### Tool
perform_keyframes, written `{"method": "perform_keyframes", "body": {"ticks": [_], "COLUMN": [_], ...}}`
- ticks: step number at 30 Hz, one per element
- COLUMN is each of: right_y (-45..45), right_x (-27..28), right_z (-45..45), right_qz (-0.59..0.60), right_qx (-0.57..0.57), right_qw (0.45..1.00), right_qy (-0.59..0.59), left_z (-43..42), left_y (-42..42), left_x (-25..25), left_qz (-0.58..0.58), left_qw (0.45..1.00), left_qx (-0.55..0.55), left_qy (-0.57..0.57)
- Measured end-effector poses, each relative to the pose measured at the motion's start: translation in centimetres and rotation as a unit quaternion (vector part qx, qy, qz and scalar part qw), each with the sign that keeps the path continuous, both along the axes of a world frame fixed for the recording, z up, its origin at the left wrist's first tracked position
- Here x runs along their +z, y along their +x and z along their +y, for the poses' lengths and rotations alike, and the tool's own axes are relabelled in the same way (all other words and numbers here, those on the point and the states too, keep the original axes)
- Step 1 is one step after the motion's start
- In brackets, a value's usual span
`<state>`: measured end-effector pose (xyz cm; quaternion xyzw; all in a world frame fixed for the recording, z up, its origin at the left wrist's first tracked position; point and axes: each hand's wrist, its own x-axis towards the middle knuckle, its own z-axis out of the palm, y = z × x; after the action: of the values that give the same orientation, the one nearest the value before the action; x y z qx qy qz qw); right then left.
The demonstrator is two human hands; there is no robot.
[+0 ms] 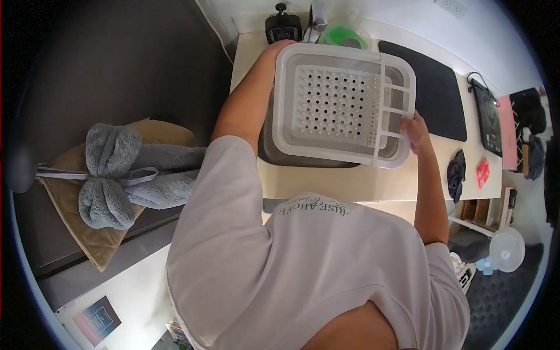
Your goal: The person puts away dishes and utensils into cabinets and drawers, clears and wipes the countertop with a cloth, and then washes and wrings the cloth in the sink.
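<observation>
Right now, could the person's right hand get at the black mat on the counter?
Probably yes: the right hand is close to the black mat, much of which lies uncovered, though it may have to let go of the white rack first.

The rack (335, 131) hides much of the sink (269, 149); left hand (283, 45) partly covered.

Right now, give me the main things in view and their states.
White rack: empty, gripped by the right hand
Left hand: at the rack's corner, fingers hidden
Sink: partly hidden by the rack
Black pump bottle: upright
Black mat: flat, partly hidden
Gray towel: gathered into a bow shape
Dark cloth: crumpled
</observation>
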<state>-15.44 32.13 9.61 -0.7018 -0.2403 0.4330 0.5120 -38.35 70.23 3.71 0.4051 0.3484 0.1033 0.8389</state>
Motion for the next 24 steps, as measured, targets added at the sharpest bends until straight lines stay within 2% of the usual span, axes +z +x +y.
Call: {"method": "perform_keyframes", "body": {"ticks": [10,18,24], "right_y": [-0.1,-1.0,-1.0], "right_x": [-0.7,-0.2,-1.3], "right_z": [0.2,0.2,1.1], "right_qz": [-0.003,0.010,-0.029], "right_qx": [-0.015,-0.019,-0.020], "right_qw": [1.000,0.999,0.999], "right_qy": [0.009,0.023,0.025], "left_z": [0.9,-1.0,-0.5], "left_y": [0.4,-0.6,-1.8], "left_x": [0.1,2.0,0.4], "left_qz": [0.027,0.072,-0.008], "left_qw": [0.999,0.996,0.999], "left_qx": [-0.021,-0.004,0.022], "left_qy": [0.014,0.051,0.023]}}
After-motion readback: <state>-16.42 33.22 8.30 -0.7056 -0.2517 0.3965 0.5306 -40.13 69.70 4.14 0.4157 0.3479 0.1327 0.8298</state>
